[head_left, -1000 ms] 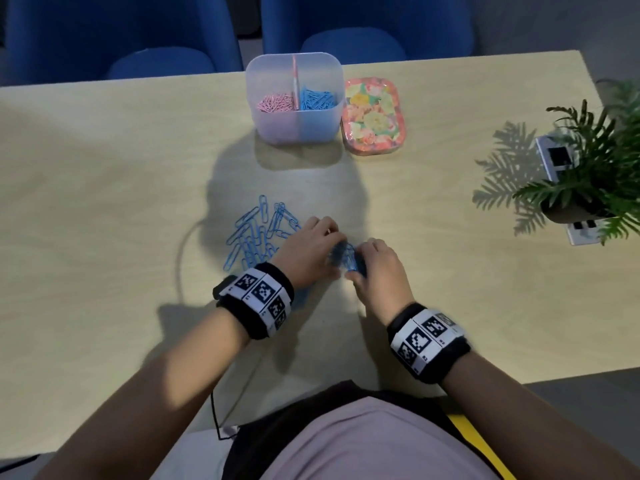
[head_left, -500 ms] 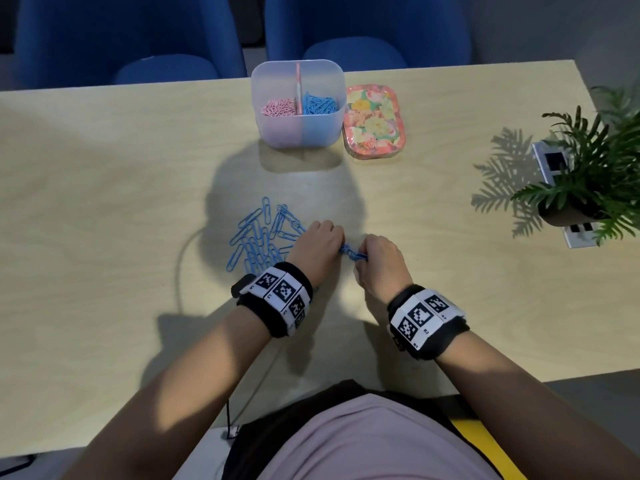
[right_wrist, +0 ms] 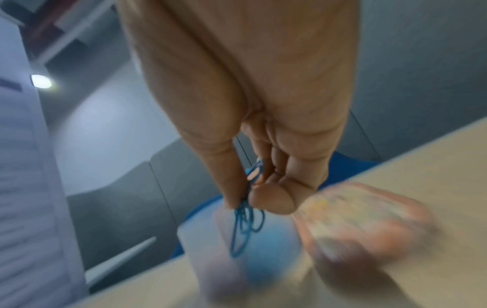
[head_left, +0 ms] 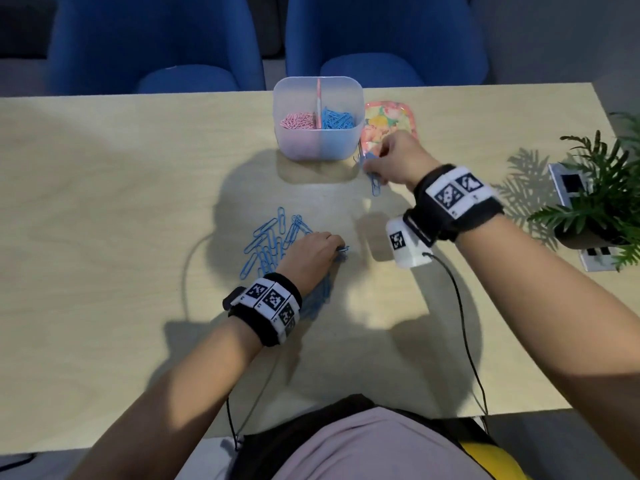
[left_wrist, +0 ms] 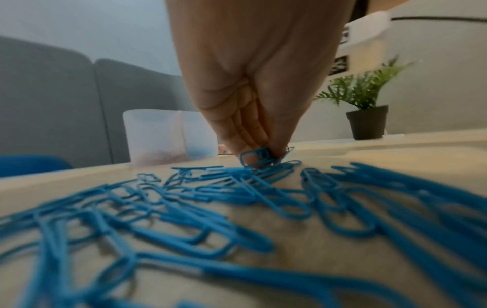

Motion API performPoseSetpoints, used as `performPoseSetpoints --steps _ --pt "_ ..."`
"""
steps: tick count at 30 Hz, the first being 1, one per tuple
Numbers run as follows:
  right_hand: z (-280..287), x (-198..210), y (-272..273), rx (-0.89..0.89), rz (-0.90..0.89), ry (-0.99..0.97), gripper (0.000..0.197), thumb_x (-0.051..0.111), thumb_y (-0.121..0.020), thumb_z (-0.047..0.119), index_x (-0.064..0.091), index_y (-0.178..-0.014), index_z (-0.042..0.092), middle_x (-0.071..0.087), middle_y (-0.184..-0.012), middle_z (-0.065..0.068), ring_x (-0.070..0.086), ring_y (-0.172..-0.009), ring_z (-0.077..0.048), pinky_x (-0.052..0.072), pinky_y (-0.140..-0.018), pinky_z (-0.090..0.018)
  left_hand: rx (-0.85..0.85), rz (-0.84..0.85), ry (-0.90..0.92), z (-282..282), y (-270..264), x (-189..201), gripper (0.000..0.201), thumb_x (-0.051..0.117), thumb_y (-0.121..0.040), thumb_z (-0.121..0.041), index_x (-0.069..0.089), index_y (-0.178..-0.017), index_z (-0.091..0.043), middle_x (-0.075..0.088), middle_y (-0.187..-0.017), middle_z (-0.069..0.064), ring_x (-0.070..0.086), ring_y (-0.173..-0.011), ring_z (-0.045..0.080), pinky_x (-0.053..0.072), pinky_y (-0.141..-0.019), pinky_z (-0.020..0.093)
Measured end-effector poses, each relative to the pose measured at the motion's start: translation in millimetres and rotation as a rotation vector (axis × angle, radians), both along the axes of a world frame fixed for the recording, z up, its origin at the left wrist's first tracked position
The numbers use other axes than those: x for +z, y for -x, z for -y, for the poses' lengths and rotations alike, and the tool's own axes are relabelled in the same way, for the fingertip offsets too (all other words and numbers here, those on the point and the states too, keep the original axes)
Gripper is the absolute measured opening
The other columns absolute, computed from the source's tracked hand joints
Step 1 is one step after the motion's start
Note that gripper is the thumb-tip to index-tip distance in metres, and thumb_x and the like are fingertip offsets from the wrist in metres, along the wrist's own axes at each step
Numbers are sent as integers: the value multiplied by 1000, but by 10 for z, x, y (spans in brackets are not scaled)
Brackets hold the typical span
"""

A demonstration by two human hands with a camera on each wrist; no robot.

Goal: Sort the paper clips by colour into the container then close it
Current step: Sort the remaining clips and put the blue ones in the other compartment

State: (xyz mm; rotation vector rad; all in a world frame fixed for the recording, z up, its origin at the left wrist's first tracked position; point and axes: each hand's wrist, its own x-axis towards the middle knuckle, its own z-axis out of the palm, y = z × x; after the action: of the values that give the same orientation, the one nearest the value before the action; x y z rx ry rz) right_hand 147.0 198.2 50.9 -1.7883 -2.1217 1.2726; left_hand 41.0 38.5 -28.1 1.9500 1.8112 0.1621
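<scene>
A translucent two-compartment container point(head_left: 318, 143) stands at the table's far edge, with pink clips point(head_left: 297, 121) on its left and blue clips point(head_left: 338, 120) on its right. A heap of blue paper clips point(head_left: 268, 244) lies mid-table. My left hand point(head_left: 341, 250) pinches a few of them point(left_wrist: 259, 156) at the heap's right edge. My right hand point(head_left: 369, 166) is lifted just right of the container and pinches a dangling bunch of blue clips point(right_wrist: 246, 220), also seen hanging point(head_left: 374, 183) over the table. The floral lid point(head_left: 388, 121) lies right of the container, partly behind my right hand.
A potted plant point(head_left: 602, 202) stands at the right edge over white marker blocks point(head_left: 568, 183). Two blue chairs point(head_left: 381, 39) sit behind the table. Black cables point(head_left: 464, 327) run from my wrists toward my body.
My right hand has left the heap and moved up and right to the container with a bunch of blue clips. My left hand stays at the heap. The head view has tilted.
</scene>
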Motion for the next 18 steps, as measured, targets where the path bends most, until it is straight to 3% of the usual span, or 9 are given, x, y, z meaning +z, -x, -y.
performPoseSetpoints --steps 2,4,6,8,11,13,15,17,18 --pt "-292 99 240 -25 -33 -37 24 65 -80 10 48 -64 14 54 -65 -6 53 -58 -16 49 -56 -24 84 97 -19 -10 8 1 24 47 -94 -16 60 -112 -7 65 -109 12 59 -101 29 46 -88 37" --pt "-519 145 459 -22 -46 -20 18 66 -78 8 51 -69 10 55 -61 -9 55 -55 -19 52 -65 -36 167 173 -56 -21 21 2 21 52 -92 -17 62 -109 -9 67 -107 9 60 -100 27 43 -84 31" --pt "-714 172 631 -45 -45 10 17 66 -78 3 50 -78 6 52 -57 -9 52 -49 -19 49 -56 -34 227 242 -68 -54 31 36 20 53 -91 -16 63 -108 -10 69 -105 8 61 -97 25 42 -80 28" --pt "-869 169 740 -68 -8 -29 18 68 -75 3 52 -81 5 55 -62 -10 57 -55 -22 48 -50 -32 294 340 -95 -135 50 116 20 54 -90 -14 64 -106 -8 70 -101 8 63 -91 24 44 -79 27" --pt "-1001 81 821 -92 62 -146 36 75 -70 12 61 -101 5 68 -94 -13 68 -84 -28 58 -76 -39 443 470 -179 -348 135 262 17 60 -86 -11 67 -101 -5 72 -95 10 65 -80 22 49 -78 26" --pt "-960 84 820 -84 77 -174 40 78 -71 15 62 -106 4 68 -106 -14 68 -91 -31 57 -82 -41 513 522 -230 -546 202 379 17 62 -85 -11 68 -99 -3 72 -94 11 62 -76 18 47 -76 22" --pt "-885 124 773 -74 45 -163 28 74 -75 13 66 -99 2 69 -105 -14 69 -84 -28 58 -79 -41 541 543 -292 -789 278 524 18 63 -84 -11 68 -99 -3 71 -96 11 60 -80 15 46 -77 19" --pt "-826 157 684 -90 -55 -171 2 66 -80 7 67 -80 4 69 -100 -14 67 -73 -26 60 -75 -41 560 536 -339 -1084 358 663 19 61 -84 -11 69 -100 -4 71 -97 9 62 -84 14 48 -81 19" --pt "-781 177 622 -133 -100 -184 14 61 -82 5 64 -69 8 68 -95 -14 66 -70 -27 60 -72 -42 576 525 -355 -1238 387 718 17 60 -83 -11 69 -97 -6 70 -95 8 62 -84 14 48 -80 19"
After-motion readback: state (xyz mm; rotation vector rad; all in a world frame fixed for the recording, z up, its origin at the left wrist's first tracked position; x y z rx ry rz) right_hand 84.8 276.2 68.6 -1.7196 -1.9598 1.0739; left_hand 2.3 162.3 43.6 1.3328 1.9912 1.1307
